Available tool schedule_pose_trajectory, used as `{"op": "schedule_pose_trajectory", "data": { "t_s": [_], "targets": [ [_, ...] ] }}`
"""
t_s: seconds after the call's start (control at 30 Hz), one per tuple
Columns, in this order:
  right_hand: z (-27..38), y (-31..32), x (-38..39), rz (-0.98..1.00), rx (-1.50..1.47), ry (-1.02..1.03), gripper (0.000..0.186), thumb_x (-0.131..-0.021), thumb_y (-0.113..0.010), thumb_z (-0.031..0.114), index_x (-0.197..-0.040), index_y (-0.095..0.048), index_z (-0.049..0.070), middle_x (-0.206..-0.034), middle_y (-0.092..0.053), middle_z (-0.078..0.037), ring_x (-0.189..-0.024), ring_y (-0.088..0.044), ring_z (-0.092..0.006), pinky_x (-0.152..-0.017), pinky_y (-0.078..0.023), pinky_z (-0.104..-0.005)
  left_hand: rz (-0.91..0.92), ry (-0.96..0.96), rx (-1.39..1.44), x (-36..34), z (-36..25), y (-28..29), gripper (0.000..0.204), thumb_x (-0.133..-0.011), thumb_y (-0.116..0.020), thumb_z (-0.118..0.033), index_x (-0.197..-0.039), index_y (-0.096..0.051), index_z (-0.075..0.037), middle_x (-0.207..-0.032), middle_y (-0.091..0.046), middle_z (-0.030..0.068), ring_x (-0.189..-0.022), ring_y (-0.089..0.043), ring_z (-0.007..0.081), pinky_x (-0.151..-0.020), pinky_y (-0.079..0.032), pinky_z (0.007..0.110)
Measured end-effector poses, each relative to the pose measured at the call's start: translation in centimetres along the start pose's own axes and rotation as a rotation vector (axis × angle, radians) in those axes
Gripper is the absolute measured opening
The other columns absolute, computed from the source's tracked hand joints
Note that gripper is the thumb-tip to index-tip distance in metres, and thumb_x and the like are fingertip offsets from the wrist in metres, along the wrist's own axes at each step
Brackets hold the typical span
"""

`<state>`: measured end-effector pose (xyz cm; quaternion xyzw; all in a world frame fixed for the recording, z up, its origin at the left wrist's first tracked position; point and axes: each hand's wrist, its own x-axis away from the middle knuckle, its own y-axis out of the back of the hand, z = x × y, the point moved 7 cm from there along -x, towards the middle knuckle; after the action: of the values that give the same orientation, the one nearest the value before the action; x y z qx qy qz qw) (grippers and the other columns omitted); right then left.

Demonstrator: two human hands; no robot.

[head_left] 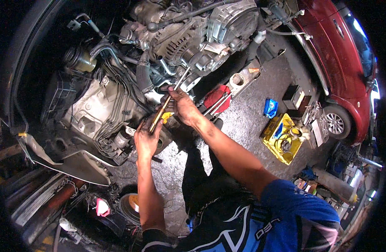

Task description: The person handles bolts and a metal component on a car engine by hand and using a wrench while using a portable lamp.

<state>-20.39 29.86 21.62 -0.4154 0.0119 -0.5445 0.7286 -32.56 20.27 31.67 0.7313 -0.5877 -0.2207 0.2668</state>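
Both my hands are closed on a long slim tool (pixel 161 111) with an amber-coloured lower part and a bright metal shaft; its exact kind is unclear. My left hand (pixel 146 138) wraps round its lower end. Farther up, my right hand (pixel 183 106) grips it near the middle, the fingers partly hidden. The shaft slants up and right to the front of a car engine (pixel 193 35), beside a pulley (pixel 192 82). Whether the tip touches anything cannot be made out. A small yellow thing (pixel 167 116) shows just below my right hand.
Hoses and lines run through the engine bay at left. Right of the engine, a metal beam (pixel 247 77) carries a red cloth (pixel 217 95) and a round container (pixel 237 80). A yellow crate (pixel 283 145) of parts stands on the wet-looking floor, near a red car (pixel 348 63).
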Motion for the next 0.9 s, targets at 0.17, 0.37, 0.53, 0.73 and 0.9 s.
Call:
{"op": "schedule_pose_trajectory", "data": {
  "t_s": [0.17,0.37,0.53,0.73,0.9],
  "targets": [
    [0.1,-0.7,-0.2,0.013,-0.110,-0.011,0.034,-0.102,-0.050,0.037,-0.116,-0.049,0.006,-0.089,-0.059,-0.009,-0.082,-0.069,-0.0338,-0.074,-0.059,-0.0424,-0.011,-0.027,0.012,-0.5,1.1,-0.2,0.027,-0.088,-0.071,-0.020,-0.110,-0.070,-0.004,-0.101,-0.071,0.0168,-0.090,-0.068,0.0336,-0.080,-0.052,0.040],
    [-1.1,-1.6,-1.5,0.102,-0.197,0.004,0.038,-0.102,-0.050,0.036,-0.123,-0.046,0.004,-0.093,-0.060,-0.011,-0.083,-0.069,-0.0340,-0.077,-0.058,-0.0433,0.032,0.055,0.036,-1.7,3.6,0.2,0.028,-0.089,-0.070,-0.019,-0.111,-0.070,-0.003,-0.100,-0.071,0.0161,-0.089,-0.068,0.0317,-0.080,-0.052,0.038],
    [-2.6,3.0,-2.3,0.101,-0.187,0.078,0.040,-0.103,-0.049,0.036,-0.126,-0.045,0.004,-0.093,-0.060,-0.011,-0.084,-0.069,-0.0333,-0.079,-0.058,-0.0434,0.118,0.239,0.147,-0.7,1.3,-1.7,0.028,-0.092,-0.068,-0.023,-0.108,-0.069,0.000,-0.094,-0.072,0.0166,-0.085,-0.069,0.0252,-0.078,-0.052,0.036],
    [0.2,-0.1,-0.4,0.080,-0.049,-0.045,0.036,-0.103,-0.047,0.036,-0.121,-0.051,0.005,-0.086,-0.061,-0.010,-0.078,-0.069,-0.0294,-0.075,-0.057,-0.0409,0.087,0.190,0.085,-0.9,0.7,-0.7,0.036,-0.093,-0.067,-0.033,-0.103,-0.071,0.002,-0.080,-0.072,0.0155,-0.070,-0.068,0.0235,-0.069,-0.052,0.037],
    [-1.1,4.1,-0.4,-0.137,0.183,0.040,0.036,-0.102,-0.052,0.036,-0.118,-0.053,0.004,-0.089,-0.061,-0.008,-0.082,-0.065,-0.0222,-0.074,-0.055,-0.0381,0.039,0.233,0.063,1.3,1.8,-3.4,0.041,-0.093,-0.067,-0.037,-0.101,-0.071,0.002,-0.086,-0.073,0.0151,-0.077,-0.068,0.0272,-0.078,-0.052,0.038]
  ]
}}
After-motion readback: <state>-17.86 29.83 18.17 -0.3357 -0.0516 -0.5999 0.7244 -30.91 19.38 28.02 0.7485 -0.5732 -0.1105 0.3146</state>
